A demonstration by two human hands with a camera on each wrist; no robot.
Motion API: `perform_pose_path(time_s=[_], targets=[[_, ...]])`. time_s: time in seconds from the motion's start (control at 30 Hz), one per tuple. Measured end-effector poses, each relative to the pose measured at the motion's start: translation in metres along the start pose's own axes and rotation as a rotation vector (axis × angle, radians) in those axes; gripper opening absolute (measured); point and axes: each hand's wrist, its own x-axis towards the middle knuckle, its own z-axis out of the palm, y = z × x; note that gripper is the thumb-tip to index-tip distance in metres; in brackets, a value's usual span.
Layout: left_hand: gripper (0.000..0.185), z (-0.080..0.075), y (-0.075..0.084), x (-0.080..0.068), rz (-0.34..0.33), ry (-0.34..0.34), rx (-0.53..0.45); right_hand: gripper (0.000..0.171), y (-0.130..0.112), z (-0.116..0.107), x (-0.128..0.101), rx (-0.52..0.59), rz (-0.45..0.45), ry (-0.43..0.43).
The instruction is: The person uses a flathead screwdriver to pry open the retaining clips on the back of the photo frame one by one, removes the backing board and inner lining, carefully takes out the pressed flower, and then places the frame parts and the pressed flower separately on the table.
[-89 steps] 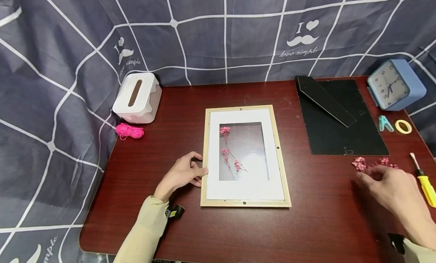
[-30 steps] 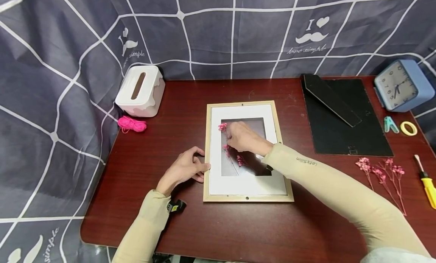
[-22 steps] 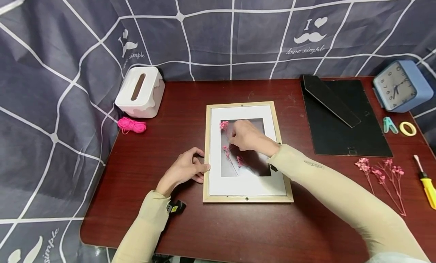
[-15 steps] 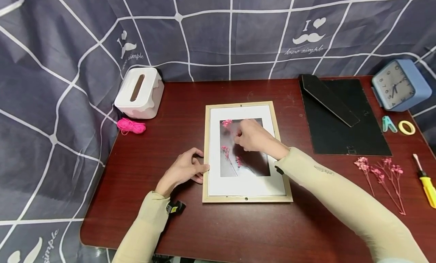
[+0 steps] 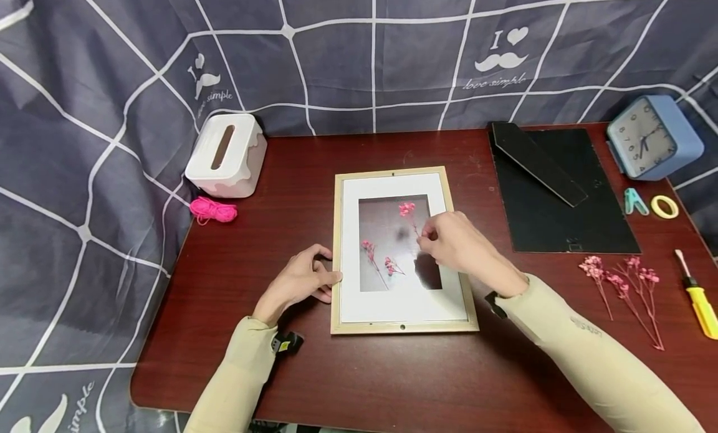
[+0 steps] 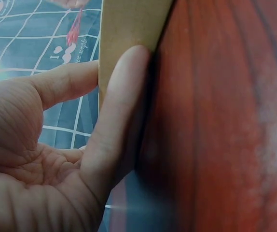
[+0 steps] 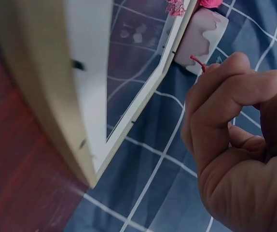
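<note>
A light wooden picture frame (image 5: pixel 336 246) with a white mat lies flat mid-table, glass showing in its window. My right hand (image 5: pixel 449 243) hovers over the window's right side and pinches the stem of a pink dried flower sprig (image 5: pixel 407 210), whose bloom points away from me. Two more pink sprigs (image 5: pixel 377 265) lie on the glass at lower left. In the right wrist view the pinched stem (image 7: pixel 198 63) pokes out above my fingers. My left hand (image 5: pixel 303 280) rests on the table with its fingers against the frame's left edge (image 6: pixel 124 29).
A black frame backing (image 5: pixel 561 196) with its stand lies at the back right, loose pink sprigs (image 5: pixel 617 280) in front of it. A yellow screwdriver (image 5: pixel 698 299), blue clock (image 5: pixel 650 137), green clip (image 5: pixel 634 202), tape ring (image 5: pixel 664 207), white tissue box (image 5: pixel 224 156) and pink string (image 5: pixel 212 210) are also on the table.
My right hand picked a sprig from the window's upper left and carried it to the right side. The left hand stayed against the frame.
</note>
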Motion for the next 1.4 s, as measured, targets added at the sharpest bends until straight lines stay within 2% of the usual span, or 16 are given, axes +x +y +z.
perform_pose_path(time_s=[0.2, 0.43, 0.6, 0.83, 1.1, 1.4], targets=[[0.056, -0.001, -0.001, -0.001, 0.007, 0.002, 0.018, 0.014, 0.02, -0.002, -0.029, -0.012, 0.037, 0.076], [0.055, 0.0, 0.0, -0.001, 0.005, 0.0, 0.006, 0.02, 0.054, -0.011, -0.065, -0.059, 0.079, 0.126], [0.055, 0.0, 0.0, -0.001, 0.009, 0.002, 0.009, 0.014, 0.086, -0.018, -0.091, -0.08, 0.174, 0.131], [0.055, 0.0, 0.0, -0.001, 0.005, -0.005, 0.007, 0.023, 0.131, -0.024, -0.126, -0.087, 0.314, 0.102], [0.055, -0.001, 0.001, -0.002, 0.001, 0.002, 0.012, 0.023, 0.165, -0.031, -0.15, -0.109, 0.384, 0.093], [0.055, 0.0, 0.001, -0.002, 0.003, 0.003, 0.011, 0.022, 0.184, -0.038, -0.158, -0.117, 0.428, 0.049]])
